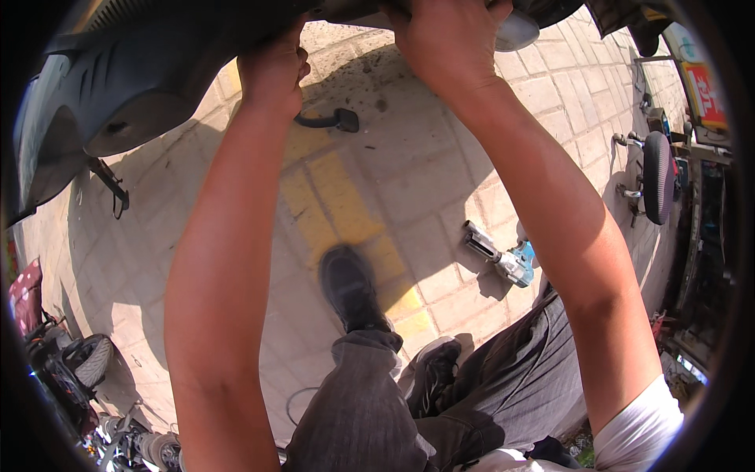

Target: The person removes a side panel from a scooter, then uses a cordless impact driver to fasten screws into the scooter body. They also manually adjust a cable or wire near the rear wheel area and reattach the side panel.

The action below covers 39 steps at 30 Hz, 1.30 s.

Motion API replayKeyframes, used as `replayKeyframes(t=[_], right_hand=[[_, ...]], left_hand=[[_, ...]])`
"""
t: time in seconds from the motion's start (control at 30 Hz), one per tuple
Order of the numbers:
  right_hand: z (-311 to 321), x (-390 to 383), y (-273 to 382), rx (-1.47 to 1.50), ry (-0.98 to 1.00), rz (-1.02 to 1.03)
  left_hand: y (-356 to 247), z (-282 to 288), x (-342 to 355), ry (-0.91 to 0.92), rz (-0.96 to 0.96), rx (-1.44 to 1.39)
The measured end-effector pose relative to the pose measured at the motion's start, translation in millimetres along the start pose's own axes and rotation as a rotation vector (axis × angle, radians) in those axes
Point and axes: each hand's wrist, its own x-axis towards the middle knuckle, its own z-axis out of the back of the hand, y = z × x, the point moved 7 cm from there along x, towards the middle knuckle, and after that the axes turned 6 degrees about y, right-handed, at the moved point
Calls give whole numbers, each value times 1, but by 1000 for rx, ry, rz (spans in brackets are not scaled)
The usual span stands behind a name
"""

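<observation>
A dark plastic vehicle body (149, 67), scooter-like with slotted vents, spans the top and upper left. My left hand (271, 75) reaches up to its underside, fingers curled around something that the body hides. Farther right, my right hand (456, 43) is bent around a dark part at the top edge; its fingertips are mostly out of sight. A rounded grey metal piece (517, 33) shows beside that hand. Below the left hand, a black bar with a flat pad (346, 119) sticks out. A teal and grey cordless impact wrench (513, 264) lies on the paving under my right forearm.
Light paving with a yellow strip (346, 193) runs beneath me, and my shoe (346, 285) stands on it. At right are a small wheel (657, 178) and a red sign (702, 94). Mechanical parts and a tyre (93, 360) crowd the lower left.
</observation>
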Motion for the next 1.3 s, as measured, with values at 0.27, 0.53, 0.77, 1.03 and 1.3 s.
replayKeyframes(t=[0.27,0.53,0.77,1.03,1.3], right_hand=[[7,-4,-9,72,-27,98],[-14,-85,-179,944,-19,-984],[-43,-87,-161,1491,134,-1011],[-50,-85,-169,1727,109,-1026],[-27,-73,-172,1782,0,-997]], left_hand=[[-1,-3,-4,-95,-1,-5],[-8,-19,-17,-155,1,41],[-6,-9,-13,-49,-25,3],[-4,-6,-15,5,25,-47],[-1,-16,-23,29,107,-134]])
